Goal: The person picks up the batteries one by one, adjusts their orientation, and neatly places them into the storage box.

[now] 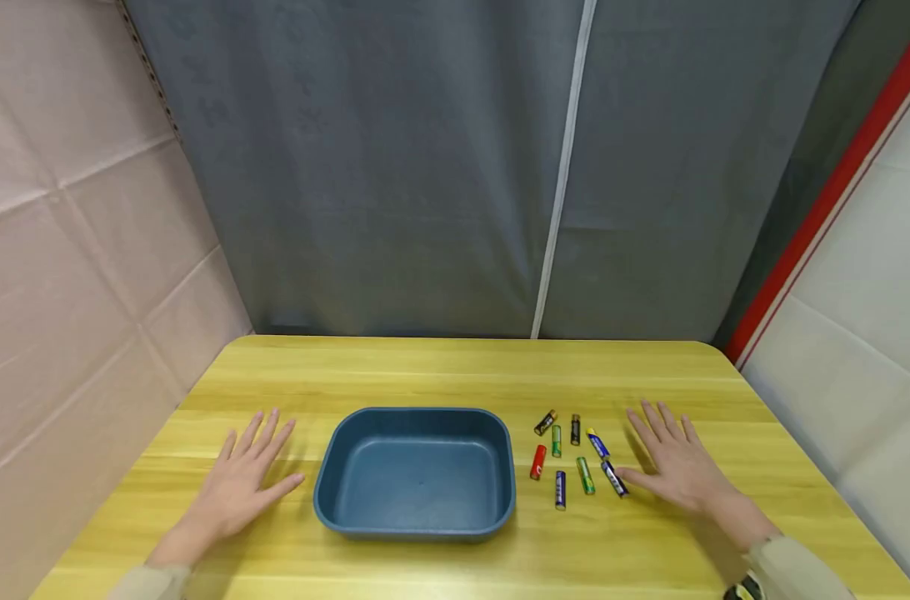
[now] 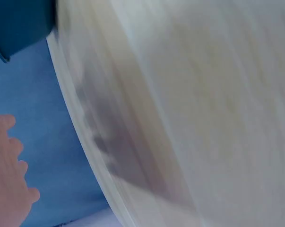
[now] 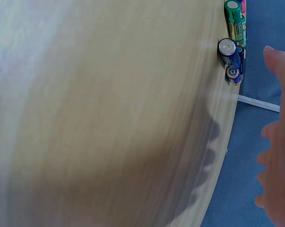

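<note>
On the pale wooden table (image 1: 425, 372), I see a pair of bare hands held out to either side, each casting a shadow on the boards. The left hand (image 1: 239, 486) is let loose, its fingers spread and straight, its thumb pointing toward a blue basin (image 1: 417, 487) just beside it. The right hand (image 1: 676, 468) is just as released, fingers fanned away from the person, its thumb near the batteries but clear of them in the right wrist view.

Eight batteries lie loosely together on the table, between the basin and the right hand. The red battery (image 1: 537, 462) lies closest to the basin's rim. Behind it are a tilted black battery (image 1: 545, 422), a small green battery (image 1: 556, 441) and an upright-looking dark battery (image 1: 575, 430), though from where I stand it may simply be lying lengthwise. A purple battery (image 1: 560, 490) lies nearest the person, with a green-and-gold battery (image 1: 586, 475) beside it. The blue-and-yellow battery (image 1: 597, 443) and the navy battery (image 1: 614, 480) lie almost end to end, the navy one just beside the right thumb.

Beyond the table hangs a grey curtain (image 1: 380, 167) with a white strip (image 1: 567, 167). Light sleeves (image 1: 796, 571) cover both forearms.
</note>
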`<state>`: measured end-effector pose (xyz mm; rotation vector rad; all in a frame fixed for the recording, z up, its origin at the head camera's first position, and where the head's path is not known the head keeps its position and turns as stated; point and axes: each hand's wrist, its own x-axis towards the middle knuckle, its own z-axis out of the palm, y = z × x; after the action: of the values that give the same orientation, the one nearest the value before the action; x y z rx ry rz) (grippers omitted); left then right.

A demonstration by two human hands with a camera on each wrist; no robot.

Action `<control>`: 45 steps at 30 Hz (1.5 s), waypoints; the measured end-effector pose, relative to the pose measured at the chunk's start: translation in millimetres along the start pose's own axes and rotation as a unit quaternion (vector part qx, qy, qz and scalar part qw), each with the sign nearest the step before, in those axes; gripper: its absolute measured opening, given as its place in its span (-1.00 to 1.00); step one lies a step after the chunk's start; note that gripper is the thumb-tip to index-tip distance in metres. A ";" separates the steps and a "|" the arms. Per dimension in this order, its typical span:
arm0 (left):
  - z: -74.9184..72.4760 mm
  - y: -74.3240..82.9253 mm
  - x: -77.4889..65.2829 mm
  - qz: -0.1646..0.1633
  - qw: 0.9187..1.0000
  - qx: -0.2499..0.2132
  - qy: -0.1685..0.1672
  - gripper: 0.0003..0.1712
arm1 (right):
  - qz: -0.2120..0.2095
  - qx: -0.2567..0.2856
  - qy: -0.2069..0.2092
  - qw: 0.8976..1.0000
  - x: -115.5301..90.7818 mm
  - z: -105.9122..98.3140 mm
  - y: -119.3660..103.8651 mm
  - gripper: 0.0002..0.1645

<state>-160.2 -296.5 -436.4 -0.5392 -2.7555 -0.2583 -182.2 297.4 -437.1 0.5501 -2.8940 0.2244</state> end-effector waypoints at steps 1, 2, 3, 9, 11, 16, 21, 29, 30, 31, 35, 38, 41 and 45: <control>-0.9 1.8 0.1 -0.003 1.000 -0.014 -0.003 -0.15 | -0.001 0.000 -0.001 1.000 0.0 -0.1 -0.1 0.04; -1.9 4.0 0.3 -0.005 1.000 -0.029 -0.005 -0.16 | -0.001 0.000 -0.001 1.000 -0.1 -0.1 -0.1 0.03; -2.7 6.5 0.4 -0.007 0.999 -0.041 -0.007 -0.18 | -0.002 -0.002 0.001 1.000 -0.2 0.5 -0.1 0.03; -5.4 25.7 0.4 0.005 0.997 -0.071 0.001 -0.19 | -0.007 -0.001 0.002 1.000 -0.6 4.8 0.0 0.02; -5.6 31.4 -0.5 0.010 0.997 -0.076 0.001 -0.19 | -0.009 0.002 0.001 1.000 -0.5 5.4 -0.1 0.03; -4.0 39.9 -2.9 0.032 0.996 -0.084 0.015 -0.17 | -0.011 0.003 0.003 1.000 0.2 5.8 -1.0 0.03; -2.0 42.9 -5.3 0.049 0.995 -0.077 0.029 -0.11 | -0.011 0.013 -0.005 1.000 1.1 5.3 -2.9 0.03; -0.3 47.3 -8.2 0.024 0.996 -0.082 0.007 0.06 | 0.012 0.120 -0.016 0.993 3.5 2.5 -7.9 -0.11; -0.2 48.0 -8.4 0.020 0.996 -0.083 0.003 0.07 | 0.015 0.138 -0.017 0.990 3.9 2.3 -8.6 -0.14; 0.0 48.7 -8.6 0.020 0.996 -0.083 0.001 0.08 | 0.018 0.156 -0.019 0.987 4.1 1.7 -9.5 -0.15; 0.9 51.1 -9.0 0.025 0.996 -0.084 -0.001 0.09 | 0.033 0.221 -0.026 0.974 4.5 0.7 -11.9 -0.21; 1.6 52.9 -9.4 0.027 0.995 -0.092 -0.001 0.11 | 0.034 0.260 -0.026 0.965 4.7 0.8 -12.2 -0.26; 2.0 54.3 -9.6 0.024 0.995 -0.100 -0.002 0.13 | 0.030 0.277 -0.027 0.960 4.9 1.8 -11.6 -0.29; 1.9 55.4 -9.6 0.019 0.994 -0.103 -0.006 0.14 | 0.019 0.271 -0.035 0.962 4.2 3.5 -9.9 -0.34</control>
<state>-130.5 -248.7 -435.2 -0.6463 -2.7425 -0.5366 -182.8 286.2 -438.5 0.5875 -2.8970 1.0419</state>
